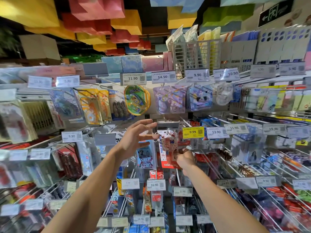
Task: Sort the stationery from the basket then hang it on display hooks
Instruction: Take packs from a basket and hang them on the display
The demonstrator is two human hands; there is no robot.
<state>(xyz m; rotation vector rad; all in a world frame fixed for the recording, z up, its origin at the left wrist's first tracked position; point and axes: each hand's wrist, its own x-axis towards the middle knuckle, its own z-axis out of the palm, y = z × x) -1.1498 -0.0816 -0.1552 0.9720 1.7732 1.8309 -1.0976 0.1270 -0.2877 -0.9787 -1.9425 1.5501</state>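
Your right hand pinches the lower part of the Hello Kitty pack, fingers curled tight on it. The hand sits below and a little left of the yellow 9.99 price tag. Holding the pack low looks deliberate: it leaves the top edge free, and that is the end that has to meet the display hook.

The pack stands upright just left of the yellow tag, with its top about level with it. Your left hand is further left of the tag, spread wide and holding nothing. Its thumb reaches toward the pack's upper left corner, probably to steady or guide that corner onto the wire.

You cannot tell from here whether the thumb touches the pack, because motion blur smears that spot. The hook itself is not clear either. A grey label holder sits above and left of the yellow tag, right over the pack, and any wire behind it is lost. Whether the pack's hang hole is already threaded cannot be made out.

Your right palm and fingers cover part of the pack's lower half. The basket is out of view. A blue character pack hangs below and left of the tag, beside your pack.
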